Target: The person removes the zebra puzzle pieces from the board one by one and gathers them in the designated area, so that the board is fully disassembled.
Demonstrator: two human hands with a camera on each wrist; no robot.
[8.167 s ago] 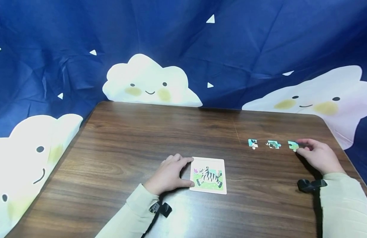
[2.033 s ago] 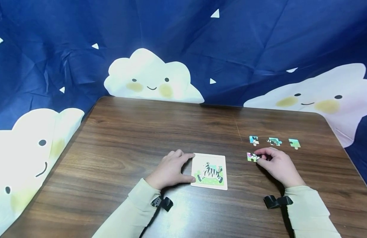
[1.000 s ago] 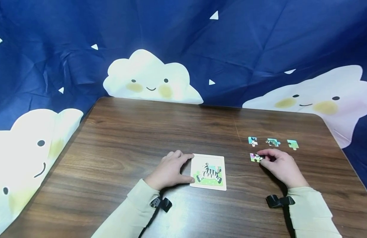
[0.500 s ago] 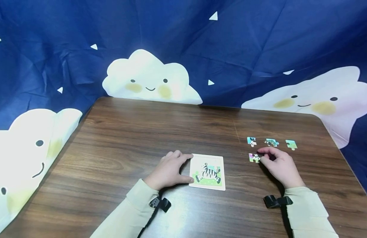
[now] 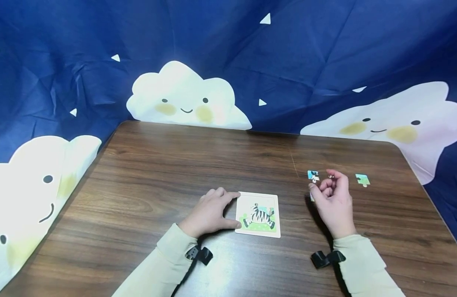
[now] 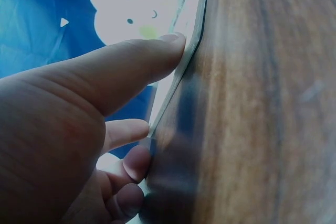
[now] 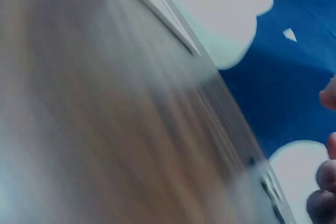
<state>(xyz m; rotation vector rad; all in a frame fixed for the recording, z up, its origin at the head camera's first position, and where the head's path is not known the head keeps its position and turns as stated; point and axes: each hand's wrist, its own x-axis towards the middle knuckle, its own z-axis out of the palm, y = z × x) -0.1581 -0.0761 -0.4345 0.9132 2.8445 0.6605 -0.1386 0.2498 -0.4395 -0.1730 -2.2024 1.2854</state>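
Note:
A square zebra puzzle board (image 5: pixel 258 234) with a pale rim lies flat on the table; its upper part is bare. My left hand (image 5: pixel 209 212) rests along its left side, index fingertip at the far corner, thumb on the near one. In the left wrist view the thumb (image 6: pixel 131 64) lies nearly straight against the board's edge. My right hand (image 5: pixel 333 202) hovers over the loose pieces, thumb and index apart, nothing visible between them. It hides most of a middle piece and of a nearer piece (image 5: pixel 312 198). A zebra-marked blue piece (image 5: pixel 312 175) lies just left of its fingers.
A green and blue puzzle piece (image 5: pixel 362 180) lies right of my right hand. The brown wooden table (image 5: pixel 183 156) ends at a blue curtain (image 5: pixel 287 53) printed with smiling clouds. A black strap (image 5: pixel 326 259) sits at my right wrist.
My right hand set a corner piece down at the row's far right, then a pink-marked piece in front of the row. It has since let go and moved up. The left hand stays put.

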